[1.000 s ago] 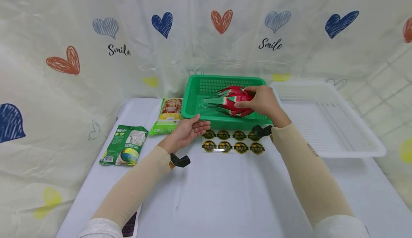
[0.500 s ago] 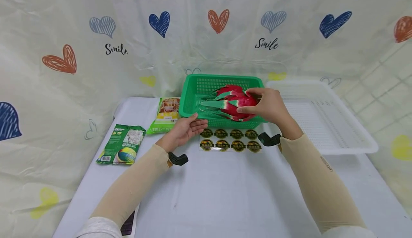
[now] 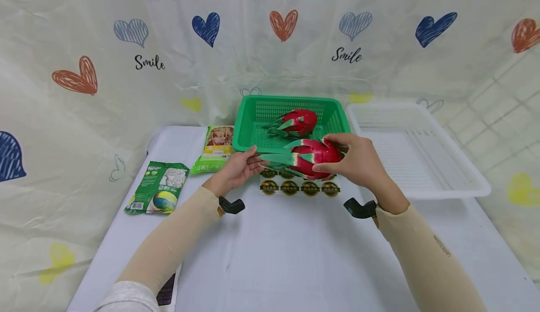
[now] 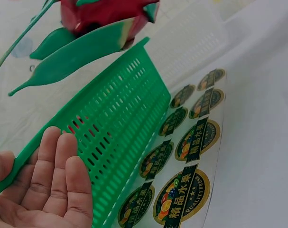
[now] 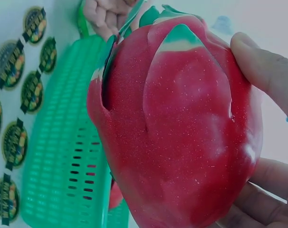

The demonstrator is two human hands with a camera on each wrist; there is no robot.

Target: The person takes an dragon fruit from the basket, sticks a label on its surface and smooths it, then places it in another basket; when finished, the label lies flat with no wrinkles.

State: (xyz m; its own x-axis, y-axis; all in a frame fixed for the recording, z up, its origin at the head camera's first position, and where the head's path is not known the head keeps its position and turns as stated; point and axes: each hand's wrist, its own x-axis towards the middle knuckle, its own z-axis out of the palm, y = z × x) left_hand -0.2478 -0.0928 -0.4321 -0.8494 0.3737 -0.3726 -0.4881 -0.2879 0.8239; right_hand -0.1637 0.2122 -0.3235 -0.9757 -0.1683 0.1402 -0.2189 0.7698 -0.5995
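Observation:
My right hand point(image 3: 358, 159) grips a red dragon fruit point(image 3: 314, 159) with long green scales, held over the front rim of the green basket point(image 3: 291, 100). The right wrist view shows its thumb and fingers curled round the fruit's red skin point(image 5: 186, 114). A second dragon fruit point(image 3: 301, 122) lies inside the basket. At the basket's front left corner, my left hand point(image 3: 238, 169) holds the rim, its thumb over the edge and the other fingers outside the wall point(image 4: 110, 118). Green scale tips point(image 4: 82, 57) hang above that hand in the left wrist view.
A clear sheet of round black-and-gold stickers point(image 3: 291, 188) lies before the basket. At right stands a white plastic basket point(image 3: 422, 157). Two food packets, one yellow-green point(image 3: 217, 145) and one dark green point(image 3: 160, 188), lie left. A dark, white-edged object point(image 3: 166, 293) shows beneath the left arm.
My right hand has lifted the dragon fruit out of the green basket and brought it toward me, uncovering the second one. My left hand has stayed at the basket's corner.

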